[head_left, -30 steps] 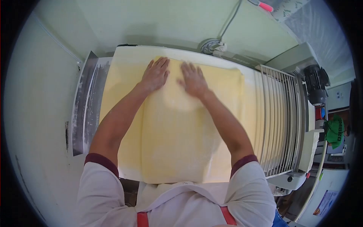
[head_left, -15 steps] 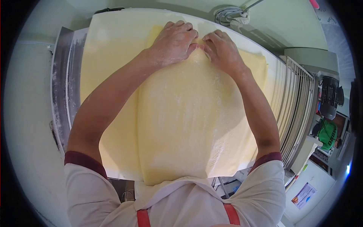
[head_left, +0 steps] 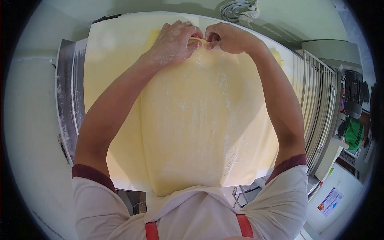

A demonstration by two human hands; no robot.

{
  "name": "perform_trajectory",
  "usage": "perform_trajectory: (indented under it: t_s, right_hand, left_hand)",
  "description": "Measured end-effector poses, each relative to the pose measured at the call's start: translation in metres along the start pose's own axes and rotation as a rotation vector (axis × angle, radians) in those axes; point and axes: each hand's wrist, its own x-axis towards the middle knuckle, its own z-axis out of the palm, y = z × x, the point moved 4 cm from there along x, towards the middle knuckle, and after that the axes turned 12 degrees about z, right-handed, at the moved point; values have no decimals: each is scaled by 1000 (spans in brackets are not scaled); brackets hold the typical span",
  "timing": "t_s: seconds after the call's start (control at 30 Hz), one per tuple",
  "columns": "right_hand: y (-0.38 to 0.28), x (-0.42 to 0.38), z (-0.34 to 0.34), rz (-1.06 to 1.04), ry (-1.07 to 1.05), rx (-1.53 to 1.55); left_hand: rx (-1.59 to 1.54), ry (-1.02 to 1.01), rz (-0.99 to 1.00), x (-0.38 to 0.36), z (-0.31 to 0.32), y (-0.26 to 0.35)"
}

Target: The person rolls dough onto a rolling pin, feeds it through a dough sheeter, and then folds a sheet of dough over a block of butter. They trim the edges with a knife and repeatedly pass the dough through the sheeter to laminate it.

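Note:
A wide, pale yellow sheet of dough (head_left: 188,128) with streaks of flour covers the surface in front of me. It lies over another dough layer (head_left: 116,156) that shows at the left. At the far side, my left hand (head_left: 176,42) is closed on the dough's edge, thumb below and fingers curled over. Close beside it my right hand (head_left: 230,38) pinches the same edge between thumb and fingers. A short lifted strip of dough runs between the two thumbs. White flour dusts both hands.
A metal rack of bars (head_left: 320,92) stands at the right, with a dark motor (head_left: 354,94) beyond it. Floury metal plates (head_left: 66,100) border the left side. A coiled cable (head_left: 236,11) lies at the back by the wall. A green cloth item (head_left: 354,134) is at far right.
My right hand has turned and moved left, closer to my left hand, its elbow swinging outward. Both hands stay at the dough's far edge. The view has shifted slightly.

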Motion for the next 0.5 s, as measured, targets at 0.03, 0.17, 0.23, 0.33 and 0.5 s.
perform_trajectory:
  t_s: [0.03,0.17,0.23,0.33,0.5]
  right_hand:
    - [-3,-2,-3,-18,11,-24]
    - [-6,-10,-1,-157,90,34]
    - [-7,-17,-2,-258,126,90]
    - [-17,-30,-10,-323,103,7]
    - [-1,-27,-25,-349,-100,428]
  left_hand:
    - [23,-7,12,-1,-1,1]
    - [-86,16,62,0,-6,5]
    - [-233,127,136,-4,-13,9]
    - [-378,137,225,-2,-19,16]
    - [-438,-162,-95,1,-48,-3]
